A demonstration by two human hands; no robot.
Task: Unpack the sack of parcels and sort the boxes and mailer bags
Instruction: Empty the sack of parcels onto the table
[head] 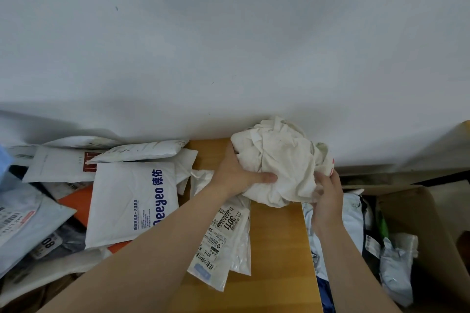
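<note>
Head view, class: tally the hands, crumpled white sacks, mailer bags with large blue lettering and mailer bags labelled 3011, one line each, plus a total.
Hands: 2 (left hand, right hand)
Crumpled white sack: 1
Mailer bag with large blue lettering: 1
Mailer bag labelled 3011: 1
Total: 5

A big white mailer bag (pixel 132 201) has "Deeyeo" and "德佑" in large blue letters, turned sideways, with the first letter partly covered. Small blue print sits beside it, too tiny to read. A paper label (pixel 218 234) on a long white bag (pixel 241 249) says "3011" in bold black. Another label (pixel 48 242), far left, says "80".
</note>
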